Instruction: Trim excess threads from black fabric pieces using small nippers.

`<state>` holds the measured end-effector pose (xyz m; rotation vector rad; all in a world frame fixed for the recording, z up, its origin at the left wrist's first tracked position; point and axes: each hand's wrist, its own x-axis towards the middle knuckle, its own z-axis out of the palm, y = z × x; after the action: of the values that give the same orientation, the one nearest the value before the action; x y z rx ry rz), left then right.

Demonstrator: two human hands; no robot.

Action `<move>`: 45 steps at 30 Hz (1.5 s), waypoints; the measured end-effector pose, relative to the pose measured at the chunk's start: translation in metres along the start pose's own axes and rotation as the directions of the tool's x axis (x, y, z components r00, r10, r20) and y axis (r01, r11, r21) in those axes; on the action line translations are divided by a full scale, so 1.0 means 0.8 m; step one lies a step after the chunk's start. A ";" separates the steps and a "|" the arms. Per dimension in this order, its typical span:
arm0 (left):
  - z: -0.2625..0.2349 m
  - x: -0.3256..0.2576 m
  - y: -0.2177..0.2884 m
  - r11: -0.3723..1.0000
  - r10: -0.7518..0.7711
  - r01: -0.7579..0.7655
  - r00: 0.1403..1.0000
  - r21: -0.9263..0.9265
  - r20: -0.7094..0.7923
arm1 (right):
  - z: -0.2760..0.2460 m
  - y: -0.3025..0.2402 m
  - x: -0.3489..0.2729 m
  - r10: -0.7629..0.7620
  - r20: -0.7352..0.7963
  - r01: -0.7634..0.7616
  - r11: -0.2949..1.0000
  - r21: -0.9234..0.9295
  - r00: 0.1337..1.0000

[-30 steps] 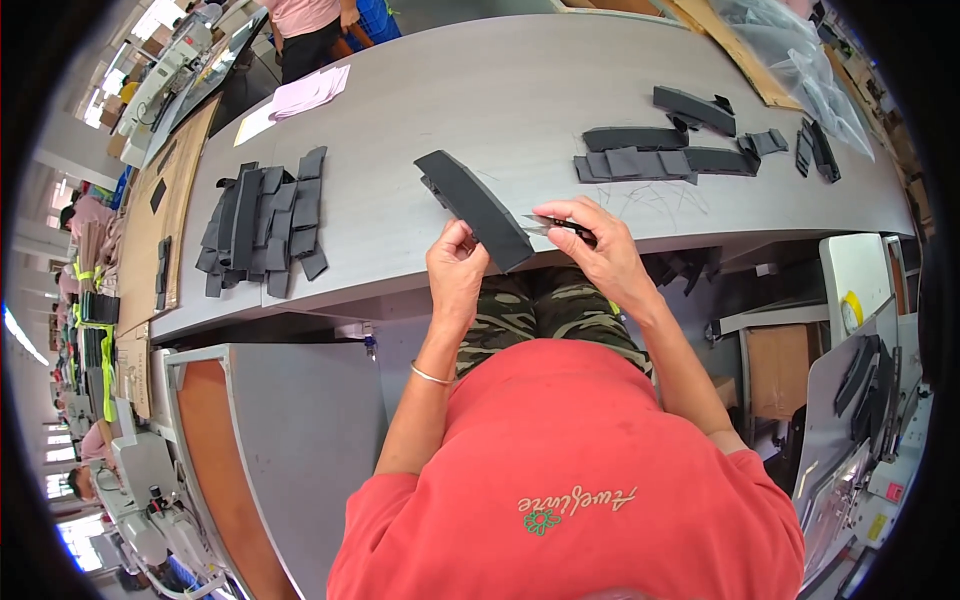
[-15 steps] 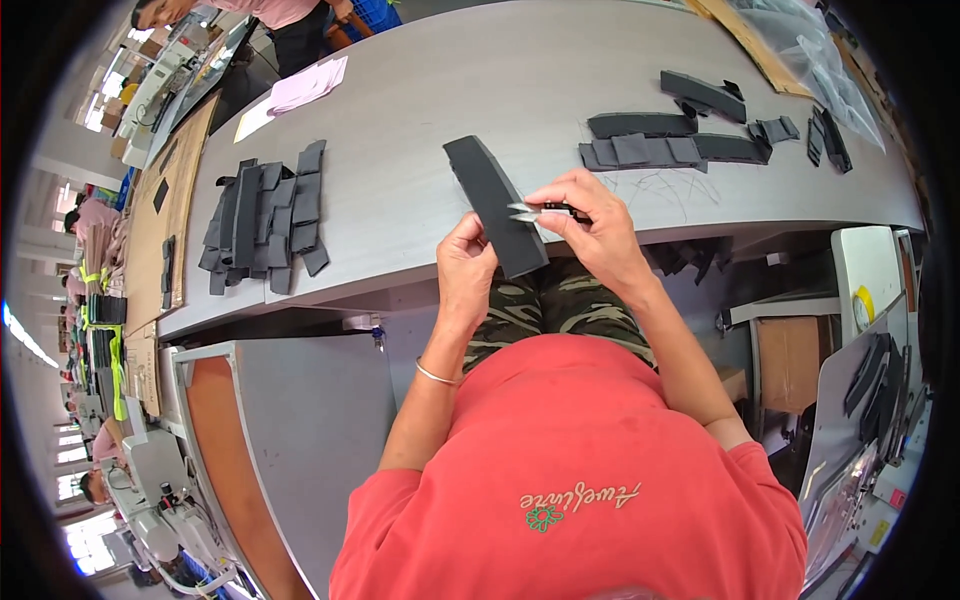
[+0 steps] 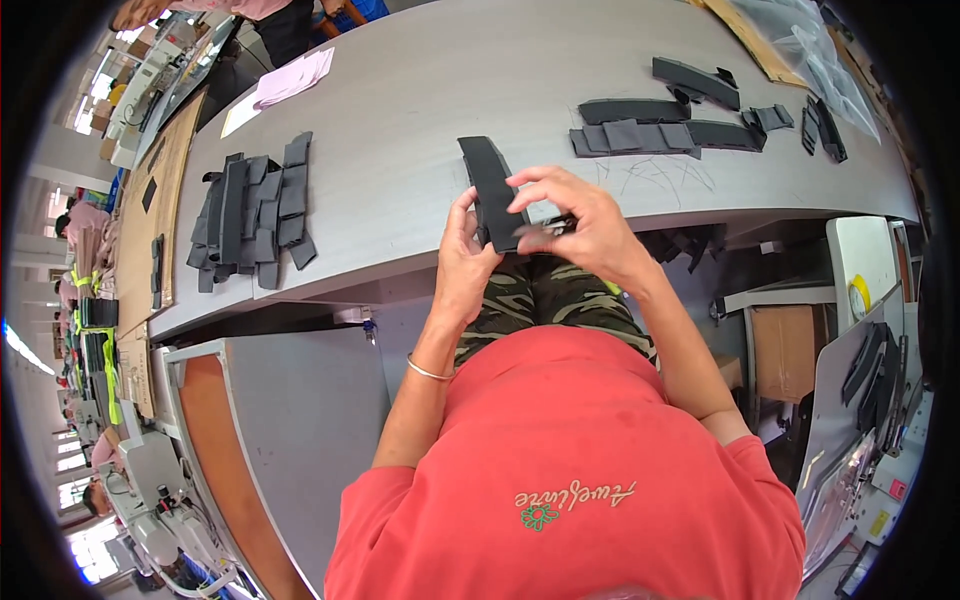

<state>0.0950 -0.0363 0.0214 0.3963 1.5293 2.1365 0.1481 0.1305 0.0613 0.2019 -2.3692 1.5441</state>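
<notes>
My left hand (image 3: 465, 262) grips a black fabric strip (image 3: 486, 172) near its lower left edge, thumb on the near end. The strip tilts over the front edge of the table. Close against its right side, my right hand (image 3: 592, 228) keeps a small pair of thread snips (image 3: 562, 224) in the palm, their blades partly hidden by the fingers. Its index finger and thumb reach the strip's right edge; whether they pinch a thread there is too small to tell.
Left on the grey table (image 3: 400, 110) lies a pile of dark fabric pieces (image 3: 262, 205). More dark strips (image 3: 640, 138) lie at the right, with loose threads (image 3: 670, 176) in front. A pink cloth (image 3: 296, 78) is at the far left. A person (image 3: 280, 22) stands beyond.
My right hand has turned, drawing the snips' blades back from the strip and bringing its fingertips to the strip's edge. The strip stands a little more upright in my left hand.
</notes>
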 end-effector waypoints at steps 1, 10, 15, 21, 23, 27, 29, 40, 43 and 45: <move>-0.001 0.001 -0.001 1.000 -0.006 0.006 1.000 -0.003 -0.006 | 0.004 -0.004 -0.003 -0.051 0.045 0.053 0.997 -0.050 0.998; 0.007 -0.006 0.009 0.994 -0.050 0.049 0.999 -0.101 -0.012 | 0.017 0.017 0.002 0.196 -0.211 -0.208 0.978 -0.036 0.958; -0.004 0.000 -0.011 1.000 0.011 -0.010 0.999 -0.019 0.035 | 0.024 0.041 0.014 0.214 -0.303 -0.195 0.977 0.091 0.929; -0.017 0.006 -0.020 1.000 -0.007 0.011 0.991 0.026 -0.135 | 0.030 0.036 0.026 0.277 -0.267 -0.236 0.956 0.173 0.923; -0.017 0.009 -0.020 0.996 0.047 -0.030 0.980 0.086 -0.193 | 0.031 0.032 0.028 0.297 -0.232 -0.268 0.952 0.150 0.926; -0.012 0.008 -0.016 0.983 -0.075 0.100 0.984 0.155 -0.159 | 0.035 0.044 0.029 0.226 -0.296 -0.171 0.965 0.201 0.928; -0.012 0.007 -0.013 0.989 -0.103 0.115 0.986 0.088 -0.130 | 0.025 0.042 0.035 0.241 -0.277 -0.208 0.968 0.140 0.930; -0.014 -0.003 0.069 0.784 0.290 -0.392 0.917 0.481 0.275 | -0.015 -0.009 0.054 0.271 -0.191 -0.180 0.903 0.390 0.944; -0.013 0.014 0.065 0.844 0.246 -0.343 0.931 0.413 0.270 | -0.015 0.018 0.064 0.273 -0.181 -0.212 0.931 0.297 0.945; -0.017 0.018 0.052 0.871 0.270 -0.320 0.946 0.372 0.181 | -0.010 0.032 0.066 0.147 -0.219 -0.109 0.978 0.177 0.964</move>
<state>0.0672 -0.0499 0.0551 0.9416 1.9326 1.9554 0.0928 0.1505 0.0594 -0.0953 -2.1132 1.7196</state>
